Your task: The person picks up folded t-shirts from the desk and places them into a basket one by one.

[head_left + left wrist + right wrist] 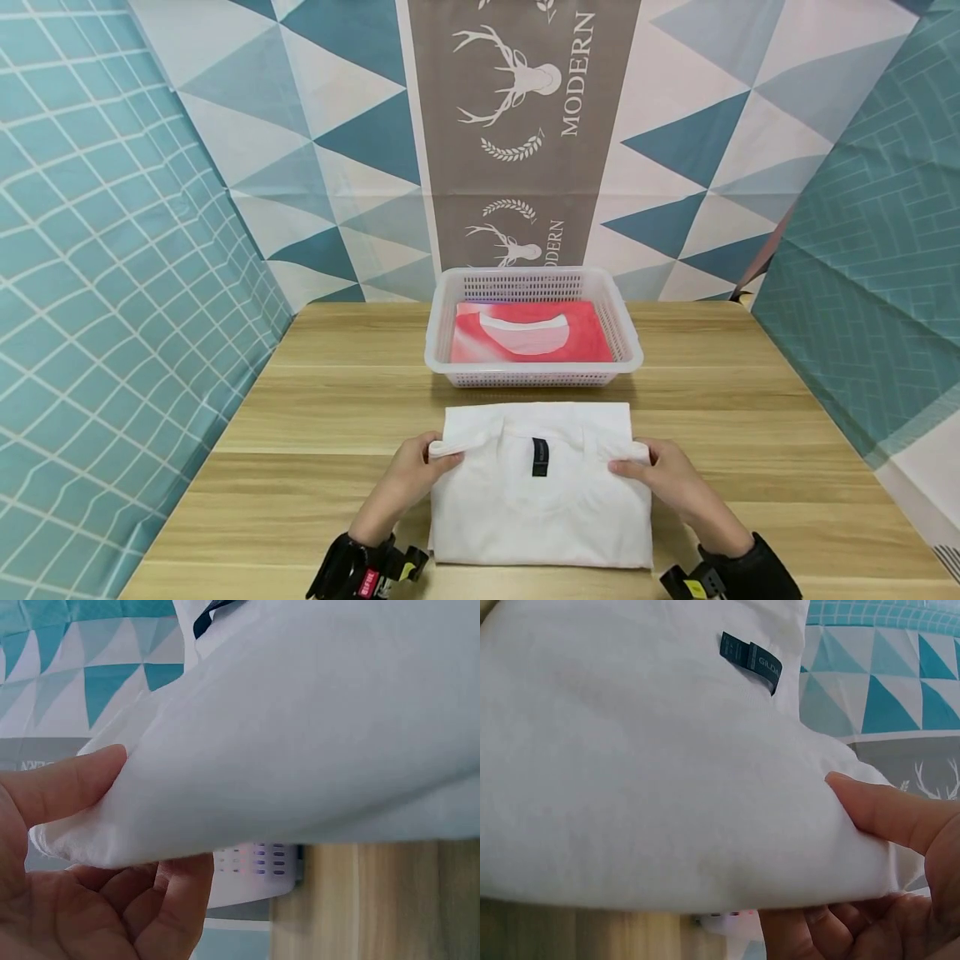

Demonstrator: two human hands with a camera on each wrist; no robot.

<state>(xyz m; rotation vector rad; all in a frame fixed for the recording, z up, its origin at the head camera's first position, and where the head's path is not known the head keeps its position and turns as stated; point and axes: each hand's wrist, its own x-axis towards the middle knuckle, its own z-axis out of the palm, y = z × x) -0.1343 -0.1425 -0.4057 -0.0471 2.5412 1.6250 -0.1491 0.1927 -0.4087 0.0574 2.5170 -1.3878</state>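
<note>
A white T-shirt, folded into a rough rectangle, is in front of the person, its black neck label showing near the top. At its upper left corner the left hand pinches the cloth, thumb on top and fingers beneath. The right hand grips the upper right corner the same way. Both wrist views show the white cloth stretching away from the thumb; the label is readable only in part in the right wrist view. Fingers under the fabric are partly hidden.
Behind the shirt stands a white plastic basket holding a folded red and pink item. The wooden table extends to both sides. Patterned cloths hang at the back and sides.
</note>
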